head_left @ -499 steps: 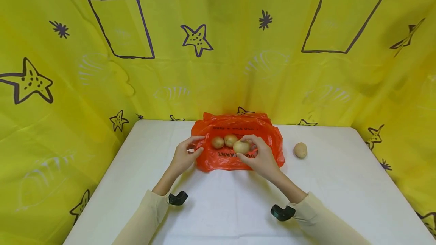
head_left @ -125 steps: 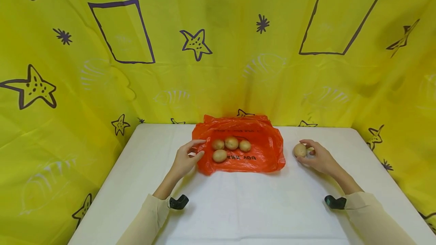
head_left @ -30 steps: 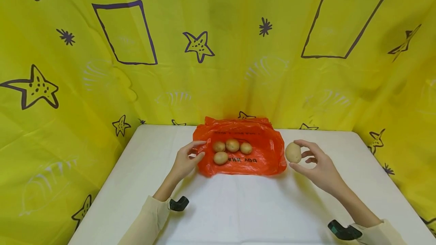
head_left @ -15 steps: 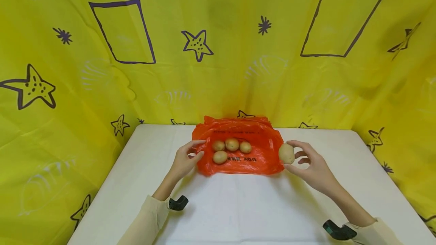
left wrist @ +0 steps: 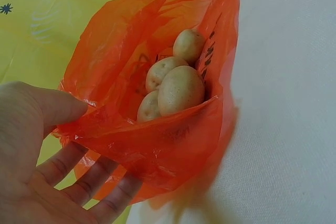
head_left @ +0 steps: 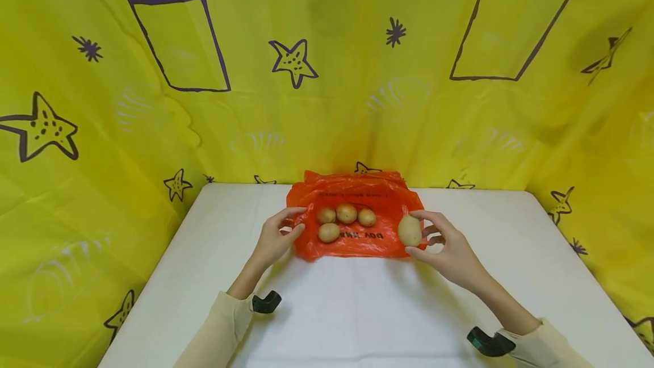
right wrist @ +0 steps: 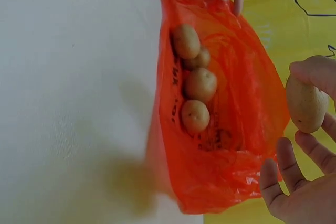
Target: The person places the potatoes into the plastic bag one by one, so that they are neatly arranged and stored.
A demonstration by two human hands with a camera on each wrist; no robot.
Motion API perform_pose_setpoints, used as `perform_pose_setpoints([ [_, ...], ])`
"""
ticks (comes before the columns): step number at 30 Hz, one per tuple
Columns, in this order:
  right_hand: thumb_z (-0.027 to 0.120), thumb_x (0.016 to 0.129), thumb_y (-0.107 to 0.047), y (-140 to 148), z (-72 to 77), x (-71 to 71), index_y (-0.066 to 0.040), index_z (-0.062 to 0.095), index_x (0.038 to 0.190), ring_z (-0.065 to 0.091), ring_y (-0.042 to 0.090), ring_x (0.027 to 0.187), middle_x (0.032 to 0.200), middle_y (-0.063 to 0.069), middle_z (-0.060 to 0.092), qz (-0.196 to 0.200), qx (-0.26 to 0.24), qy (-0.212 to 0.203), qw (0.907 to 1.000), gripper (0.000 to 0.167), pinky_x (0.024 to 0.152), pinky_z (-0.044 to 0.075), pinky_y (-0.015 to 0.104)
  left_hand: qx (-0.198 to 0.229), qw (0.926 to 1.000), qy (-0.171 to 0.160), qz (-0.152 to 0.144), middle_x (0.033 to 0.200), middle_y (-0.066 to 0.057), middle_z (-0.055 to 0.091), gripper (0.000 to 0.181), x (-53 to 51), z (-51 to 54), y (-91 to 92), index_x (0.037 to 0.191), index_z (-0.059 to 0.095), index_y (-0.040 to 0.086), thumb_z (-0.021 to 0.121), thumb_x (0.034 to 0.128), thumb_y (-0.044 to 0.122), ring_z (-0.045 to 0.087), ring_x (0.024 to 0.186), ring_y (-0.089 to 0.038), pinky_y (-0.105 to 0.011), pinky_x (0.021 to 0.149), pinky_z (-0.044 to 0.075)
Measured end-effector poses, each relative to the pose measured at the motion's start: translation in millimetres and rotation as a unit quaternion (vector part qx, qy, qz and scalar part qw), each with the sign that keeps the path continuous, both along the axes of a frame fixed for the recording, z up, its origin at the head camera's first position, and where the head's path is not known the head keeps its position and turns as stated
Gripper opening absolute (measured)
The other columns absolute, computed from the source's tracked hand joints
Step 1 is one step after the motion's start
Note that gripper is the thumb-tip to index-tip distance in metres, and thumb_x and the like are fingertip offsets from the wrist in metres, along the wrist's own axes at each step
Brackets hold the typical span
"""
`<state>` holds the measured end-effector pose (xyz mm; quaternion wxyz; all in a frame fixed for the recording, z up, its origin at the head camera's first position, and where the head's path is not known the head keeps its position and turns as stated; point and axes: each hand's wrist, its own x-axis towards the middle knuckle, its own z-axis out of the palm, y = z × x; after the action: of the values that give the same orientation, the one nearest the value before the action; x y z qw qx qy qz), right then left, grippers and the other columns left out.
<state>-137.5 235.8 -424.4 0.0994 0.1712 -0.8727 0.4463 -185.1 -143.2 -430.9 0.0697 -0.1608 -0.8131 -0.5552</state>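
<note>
A red plastic bag [head_left: 388, 243] with black print lies on its side, its mouth toward me. Inside it rest several potatoes [head_left: 346, 213], also seen in the left wrist view as a cluster of potatoes [left wrist: 181, 90]. My left hand [head_left: 273, 240] pinches the bag's left edge between thumb and fingers, holding the film up. My right hand [head_left: 452, 251] holds another potato [head_left: 410, 230] between thumb and fingertips, above the bag's right end. In the right wrist view this held potato [right wrist: 306, 106] is apart from the ones in the bag.
The bag lies on a white-covered table [head_left: 337, 311], near its far edge. A yellow curtain [head_left: 347, 124] with starfish drawings hangs behind the table and along both sides. Dark wrist devices [head_left: 490, 342] sit at both cuffs.
Over the last second my right hand has carried the potato leftward, from beside the bag to over its right end. Earlier it picked this potato off the table. My left hand has stayed put.
</note>
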Motion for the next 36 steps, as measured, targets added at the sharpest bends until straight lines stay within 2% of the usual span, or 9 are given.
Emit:
perform_pose_setpoints([
  [7, 0.087, 0.083, -0.016, -14, -3.4, -4.8, -0.019, 0.058, 0.140, 0.059, 0.016, 0.092, 0.127, -0.002, 0.057, 0.017, -0.016, 0.007, 0.9997, 0.064, 0.078, 0.055, 0.027, -0.006, 1.0000, -0.006, 0.004, 0.114, -0.022, 0.067, 0.033, 1.8, 2.0, 0.4, 0.127, 0.066, -0.003, 0.067, 0.0947, -0.003, 0.065, 0.098, -0.037, -0.029, 0.078, 0.056],
  [12, 0.088, 0.083, -0.018, -23, -6.1, -7.4, -0.019, 0.057, 0.141, 0.063, 0.024, 0.092, 0.127, -0.001, 0.058, 0.019, -0.026, -0.008, 0.9995, 0.065, 0.076, 0.057, 0.034, -0.011, 0.9999, -0.011, 0.007, 0.117, -0.021, 0.067, 0.033, 1.8, 2.9, 0.3, 0.128, 0.066, -0.003, 0.067, 0.0952, -0.003, 0.065, 0.101, -0.037, -0.026, 0.078, 0.055],
  [14, 0.088, 0.083, -0.020, -28, -8.4, -8.8, -0.020, 0.057, 0.141, 0.063, 0.027, 0.092, 0.127, 0.000, 0.057, 0.017, -0.028, -0.015, 0.9993, 0.065, 0.077, 0.057, 0.035, -0.013, 0.9998, -0.010, 0.007, 0.118, -0.022, 0.067, 0.033, -1.3, -1.7, -0.5, 0.128, 0.066, -0.003, 0.067, 0.0952, -0.003, 0.065, 0.101, -0.038, -0.025, 0.078, 0.055],
  [21, 0.088, 0.083, -0.022, -45, -20.0, -14.6, -0.021, 0.058, 0.139, 0.065, 0.024, 0.092, 0.127, 0.000, 0.058, 0.018, -0.039, -0.026, 0.9987, 0.064, 0.079, 0.058, 0.036, -0.007, 0.9998, 0.007, 0.014, 0.119, -0.018, 0.068, 0.034, -19.2, -33.3, -6.5, 0.128, 0.069, 0.002, 0.069, 0.0941, -0.002, 0.065, 0.098, -0.036, -0.026, 0.076, 0.055],
  [25, 0.088, 0.083, -0.025, -54, -26.5, -18.1, -0.024, 0.057, 0.140, 0.062, 0.024, 0.098, 0.128, -0.001, 0.058, 0.011, -0.038, -0.046, 0.9982, 0.065, 0.080, 0.056, 0.037, -0.003, 0.9999, 0.004, 0.011, 0.117, -0.012, 0.069, 0.033, -20.7, -37.1, -8.2, 0.127, 0.070, 0.009, 0.071, 0.0943, 0.002, 0.065, 0.097, -0.030, -0.025, 0.076, 0.055],
  [29, 0.088, 0.083, -0.025, -61, -32.6, -22.0, -0.022, 0.056, 0.141, 0.059, 0.024, 0.100, 0.131, 0.001, 0.058, -0.001, -0.028, -0.053, 0.9982, 0.067, 0.080, 0.055, 0.038, -0.005, 0.9999, -0.007, 0.008, 0.118, -0.009, 0.069, 0.033, -20.8, -37.4, -8.5, 0.128, 0.071, 0.012, 0.072, 0.0953, 0.007, 0.065, 0.099, -0.028, -0.025, 0.077, 0.056],
  [36, 0.088, 0.083, -0.024, -73, -40.5, -31.0, -0.020, 0.055, 0.142, 0.062, 0.023, 0.097, 0.131, 0.002, 0.057, 0.008, -0.035, -0.063, 0.9974, 0.067, 0.079, 0.056, 0.035, -0.014, 0.9996, -0.015, 0.019, 0.120, -0.014, 0.068, 0.034, -19.8, -36.5, -7.7, 0.129, 0.069, 0.008, 0.070, 0.0955, 0.003, 0.065, 0.101, -0.033, -0.024, 0.077, 0.054],
])
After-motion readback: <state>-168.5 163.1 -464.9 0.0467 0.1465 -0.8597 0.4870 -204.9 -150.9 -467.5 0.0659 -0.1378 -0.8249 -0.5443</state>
